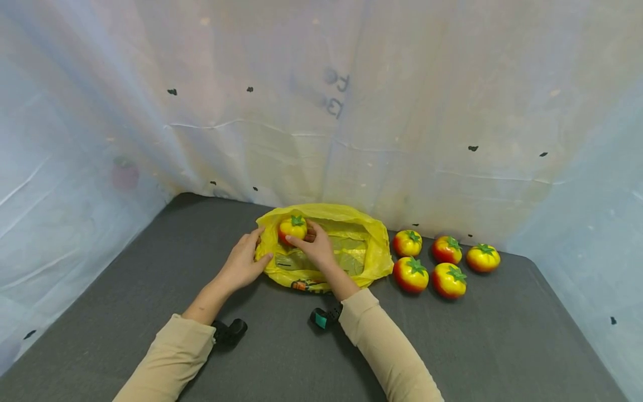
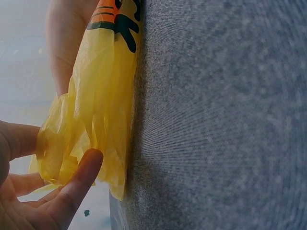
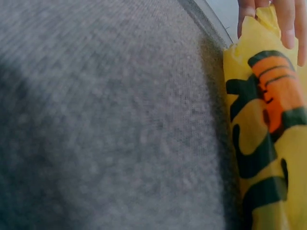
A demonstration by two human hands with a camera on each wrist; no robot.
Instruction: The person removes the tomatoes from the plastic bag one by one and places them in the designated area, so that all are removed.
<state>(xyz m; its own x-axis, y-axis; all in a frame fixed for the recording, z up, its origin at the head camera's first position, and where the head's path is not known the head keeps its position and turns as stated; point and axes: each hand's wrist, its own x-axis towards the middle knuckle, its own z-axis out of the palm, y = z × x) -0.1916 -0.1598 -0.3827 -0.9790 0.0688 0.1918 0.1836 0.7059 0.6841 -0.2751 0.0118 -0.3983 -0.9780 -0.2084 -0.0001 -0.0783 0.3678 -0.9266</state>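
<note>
A yellow plastic bag (image 1: 346,211) lies with its mouth spread wide on the dark table. My right hand (image 1: 318,249) reaches over its near rim and holds a red-and-yellow artificial tomato (image 1: 292,230) with green leaves, inside the opening at the left. At the bag's left end, my left hand (image 1: 244,261) grips the rim. The left wrist view shows the left thumb (image 2: 85,170) on one side of the crumpled plastic and the fingers on the other. In the right wrist view the bag's printed side (image 3: 268,143) appears, while the right hand is out of that picture.
Several more artificial tomatoes, among them a near one (image 1: 411,274) and a far right one (image 1: 483,258), sit right of the bag. Pale sheeting (image 1: 402,111) hangs behind the dark table (image 1: 281,357) and along both sides. Black wrist devices show under both forearms.
</note>
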